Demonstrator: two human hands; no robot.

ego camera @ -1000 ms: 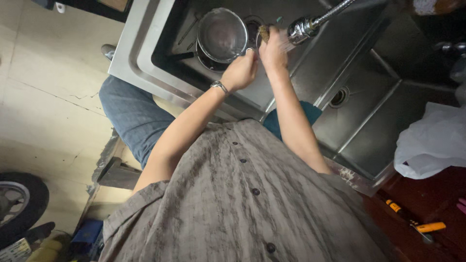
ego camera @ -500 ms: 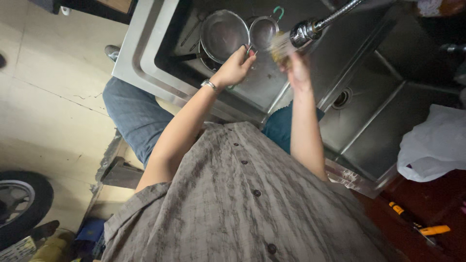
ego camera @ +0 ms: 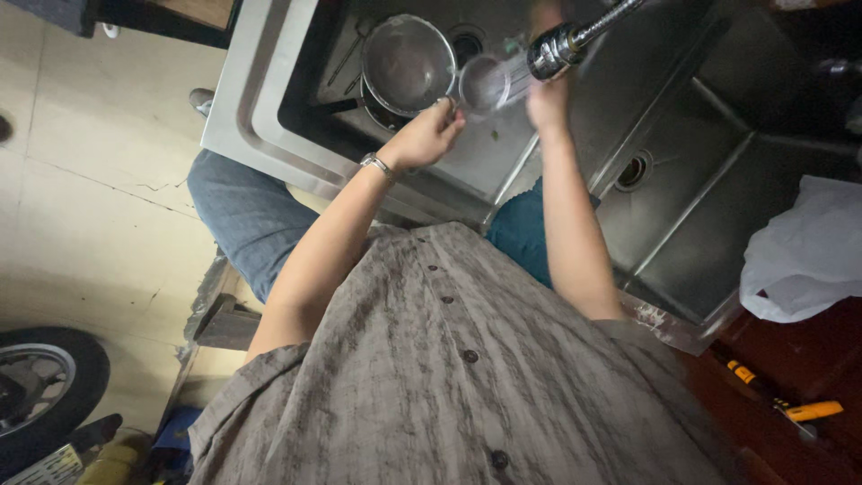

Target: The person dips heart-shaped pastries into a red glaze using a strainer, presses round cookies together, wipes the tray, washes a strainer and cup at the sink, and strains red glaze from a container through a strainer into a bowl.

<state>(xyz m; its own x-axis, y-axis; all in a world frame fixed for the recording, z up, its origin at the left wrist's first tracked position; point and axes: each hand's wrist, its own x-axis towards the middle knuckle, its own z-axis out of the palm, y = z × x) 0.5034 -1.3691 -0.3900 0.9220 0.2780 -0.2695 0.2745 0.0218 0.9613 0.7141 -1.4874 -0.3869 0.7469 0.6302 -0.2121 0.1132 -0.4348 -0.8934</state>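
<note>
Strainer [ego camera: 485, 85] in left hand [ego camera: 426, 139], under faucet head [ego camera: 552, 54].

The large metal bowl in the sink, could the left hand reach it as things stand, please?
Probably yes: the left hand holds the small strainer right beside the large metal bowl, with nothing between them, though it would have to let go first.

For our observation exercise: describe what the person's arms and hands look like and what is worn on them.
Both forearms are bare. The left hand has a silver metal band at the wrist. The right hand shows nothing worn. Short grey crinkled shirt sleeves end above the elbows.
</note>
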